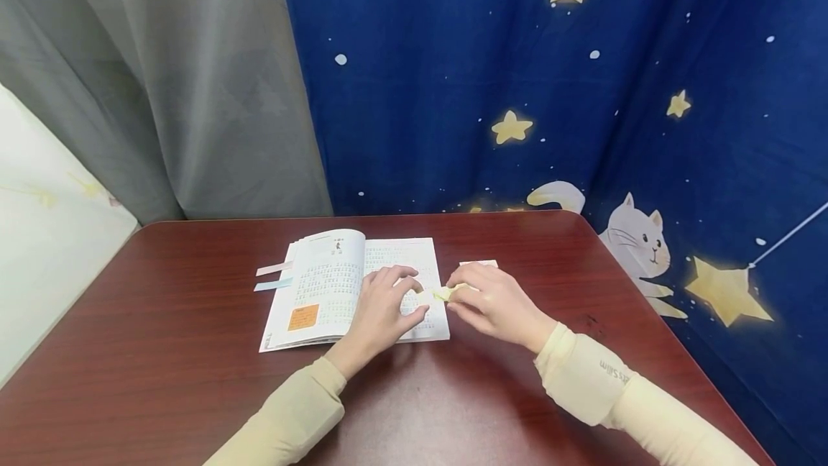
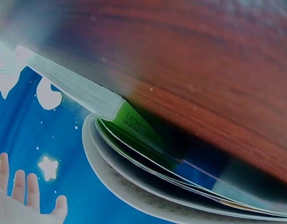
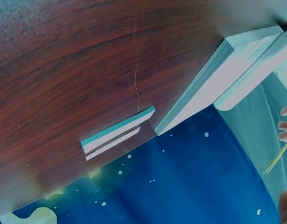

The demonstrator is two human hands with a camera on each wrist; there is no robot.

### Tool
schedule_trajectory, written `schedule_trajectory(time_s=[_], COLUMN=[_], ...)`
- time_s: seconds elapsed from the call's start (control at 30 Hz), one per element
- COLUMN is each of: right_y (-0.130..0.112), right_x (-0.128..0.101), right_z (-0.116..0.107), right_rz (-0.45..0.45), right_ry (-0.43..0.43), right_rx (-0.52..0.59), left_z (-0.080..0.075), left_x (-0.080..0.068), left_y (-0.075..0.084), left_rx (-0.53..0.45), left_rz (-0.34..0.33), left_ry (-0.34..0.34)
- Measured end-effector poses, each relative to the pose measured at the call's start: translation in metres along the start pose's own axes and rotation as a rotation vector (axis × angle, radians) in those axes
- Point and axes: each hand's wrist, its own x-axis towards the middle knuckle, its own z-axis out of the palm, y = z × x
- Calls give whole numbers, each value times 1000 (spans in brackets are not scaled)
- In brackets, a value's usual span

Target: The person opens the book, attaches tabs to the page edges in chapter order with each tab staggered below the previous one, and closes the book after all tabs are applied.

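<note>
An open book (image 1: 375,265) lies on the table with dense print on its pages. My left hand (image 1: 384,304) is over its right-hand page, fingers spread and bent, thumb and fingertips apart with nothing gripped between them. At that page's right edge, my right hand (image 1: 494,300) pinches a small yellow paper slip (image 1: 443,293), which points toward the left hand. The slip (image 3: 275,162) appears as a thin, edge-on piece in the right wrist view. Fingers of the left hand (image 2: 29,198) show at the lower left of the left wrist view.
An orange sticky note (image 1: 304,317) is on the left page. Pink (image 1: 274,269) and blue tabs (image 1: 273,284) stick out from the book's left side. Beyond the right hand lie a thicker paper pad (image 3: 119,131) and a thinner one (image 3: 113,143). Curtains (image 1: 440,92) hang behind the table.
</note>
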Motion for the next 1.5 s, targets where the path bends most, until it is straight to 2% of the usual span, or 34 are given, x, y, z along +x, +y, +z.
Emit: schedule_trajectory(time_s=[0.1, 0.23, 0.5, 0.67, 0.8, 0.9, 1.0, 1.3, 1.5], right_y=[-3, -4, -2, -3, -6, -8, -11, -12, -12], right_x=[1, 2, 0, 1, 4, 6, 7, 7, 8], right_z=[0, 0, -2, -3, -4, -6, -6, -3, -1], right_rz=[-25, 13, 162, 170, 74, -12, -49, -4, 68], right_ry=[-6, 12, 88, 111, 116, 126, 136, 137, 133], right_rx=[16, 57, 164, 187, 121, 65, 39, 78, 143], left_z=[-1, -2, -4, -4, -4, -3, -4, -2, -1], left_x=[1, 1, 5, 7, 6, 5, 5, 4, 4], left_y=[1, 3, 5, 6, 5, 5, 5, 7, 8], left_rx=[5, -17, -220, -290, -259, -206, -164, -64, -53], left_rz=[22, 51, 16, -2, 3, 32, 61, 138, 143], left_ry=[7, 21, 113, 124, 112, 112, 114, 100, 79])
